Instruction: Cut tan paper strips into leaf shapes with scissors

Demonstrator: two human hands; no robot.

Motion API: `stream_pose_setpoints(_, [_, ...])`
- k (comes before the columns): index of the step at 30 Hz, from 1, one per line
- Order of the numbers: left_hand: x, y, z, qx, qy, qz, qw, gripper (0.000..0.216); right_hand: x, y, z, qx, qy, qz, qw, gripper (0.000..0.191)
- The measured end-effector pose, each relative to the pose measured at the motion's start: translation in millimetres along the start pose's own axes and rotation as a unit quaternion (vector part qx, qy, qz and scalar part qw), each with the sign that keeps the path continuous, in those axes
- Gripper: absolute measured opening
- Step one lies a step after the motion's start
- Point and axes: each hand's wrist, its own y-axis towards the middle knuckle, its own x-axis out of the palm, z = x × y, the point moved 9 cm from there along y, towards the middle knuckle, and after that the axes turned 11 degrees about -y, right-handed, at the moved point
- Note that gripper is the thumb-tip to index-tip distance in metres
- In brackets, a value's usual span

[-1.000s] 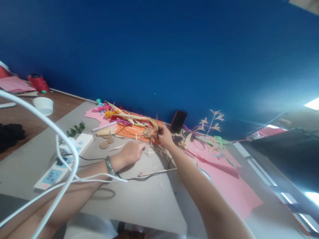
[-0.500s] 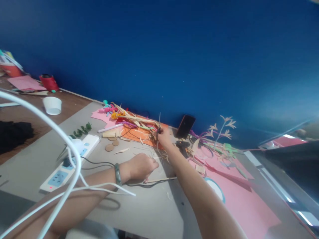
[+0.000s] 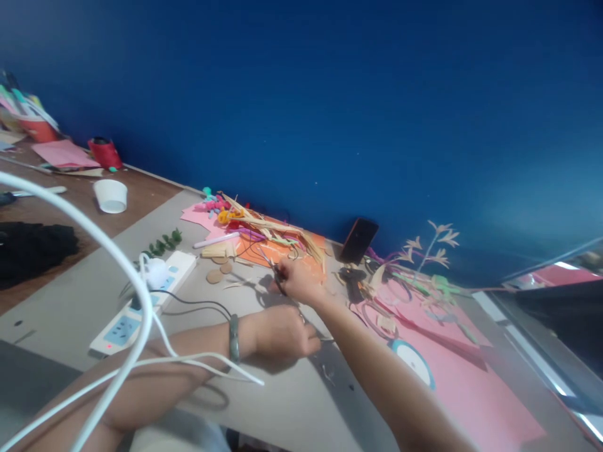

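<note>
My right hand (image 3: 299, 280) is closed around a pair of scissors (image 3: 279, 276) with dark handles, their thin blades pointing up and to the left. Just below it, my left hand (image 3: 285, 333) has its fingers curled together in a pinch; whatever lies between them is too small or hidden to make out. A green bangle (image 3: 234, 339) circles the left wrist. Beyond the hands, an orange sheet (image 3: 308, 257) bears pale dried strips (image 3: 264, 221) and colored bits. Small round discs (image 3: 215, 276) lie left of the scissors.
A white cable (image 3: 106, 242) arches across the left foreground over a power strip (image 3: 179, 267). A phone (image 3: 358, 240) leans on the blue wall. To the right are pink paper (image 3: 490, 389), a roll of tape (image 3: 414, 363) and a pale flower stem (image 3: 426, 254). A white cup (image 3: 112, 196) stands left.
My right hand has drawn back from the dried strips toward me, and the scissors have swung from upright to pointing left. My left hand has shifted right and nearer, under the right hand.
</note>
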Motion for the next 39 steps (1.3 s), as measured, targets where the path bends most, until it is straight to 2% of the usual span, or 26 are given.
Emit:
stream_pose_setpoints(3, [4,1,3,0.016,-0.01,-0.009,1.0,0.006,9,4,-11,-0.003,-0.05,0.01,0.999,0.026])
stream_pose_setpoints(9, [7,2,-3,0.014,-0.043,-0.015,0.999,0.007,15,10,-22,-0.022,-0.056,0.003,0.998,0.022])
stream_pose_setpoints(13, [8,2,-6,0.004,-0.045,-0.015,0.999,0.008,11,14,-41,-0.053,-0.006,-0.008,0.999,0.019])
stream_pose_setpoints(17, [8,3,-4,0.03,-0.041,0.001,0.999,0.011,21,24,-66,-0.096,0.043,-0.027,0.994,0.019])
stream_pose_setpoints(20, [9,2,-7,0.035,-0.034,0.018,0.999,0.011,24,33,-70,-0.106,0.06,-0.036,0.992,0.018])
stream_pose_setpoints(23, [13,2,-10,0.027,-0.028,0.019,0.999,0.01,5,44,-47,-0.074,0.032,-0.003,0.997,0.016])
stream_pose_setpoints(26, [17,1,-12,0.023,-0.015,0.021,0.999,0.009,-29,53,-5,-0.012,-0.097,0.049,0.994,0.012])
stream_pose_setpoints(30, [20,1,-14,0.013,-0.005,0.016,1.0,0.006,-57,58,40,0.024,-0.115,0.056,0.991,0.014])
stream_pose_setpoints(33, [16,0,-12,0.012,-0.005,0.012,1.0,0.004,-63,57,60,0.031,-0.095,0.048,0.994,0.017])
stream_pose_setpoints(39, [-1,-1,-7,-0.007,-0.013,-0.012,1.0,0.005,-62,51,82,0.051,-0.043,0.054,0.996,0.022])
